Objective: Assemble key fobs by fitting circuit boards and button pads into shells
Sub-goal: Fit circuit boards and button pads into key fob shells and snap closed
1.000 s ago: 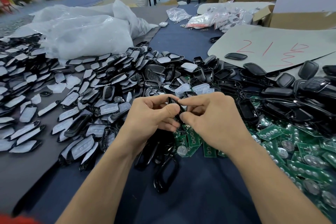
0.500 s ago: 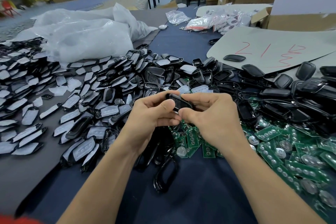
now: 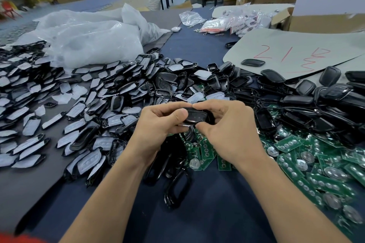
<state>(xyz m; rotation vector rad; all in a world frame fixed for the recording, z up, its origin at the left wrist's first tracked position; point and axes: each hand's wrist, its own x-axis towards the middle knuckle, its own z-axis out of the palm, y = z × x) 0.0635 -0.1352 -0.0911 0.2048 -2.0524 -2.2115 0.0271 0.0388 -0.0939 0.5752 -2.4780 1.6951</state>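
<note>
Both hands, left hand (image 3: 158, 124) and right hand (image 3: 227, 130), are pinching one black key fob (image 3: 195, 117) above the green circuit boards (image 3: 308, 163) piled on the table (image 3: 207, 213).

A glossy black key fob (image 3: 195, 117) is held level over green circuit boards (image 3: 205, 149). Shells (image 3: 300, 102) and button pads (image 3: 88, 161) are heaped around.

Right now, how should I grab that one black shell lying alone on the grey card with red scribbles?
Probably from above, pinching the black shell across its two long edges. It lies flat on the grey card, wide sideways and narrow front to back, with nothing touching it, so fingers fit either side.
</note>
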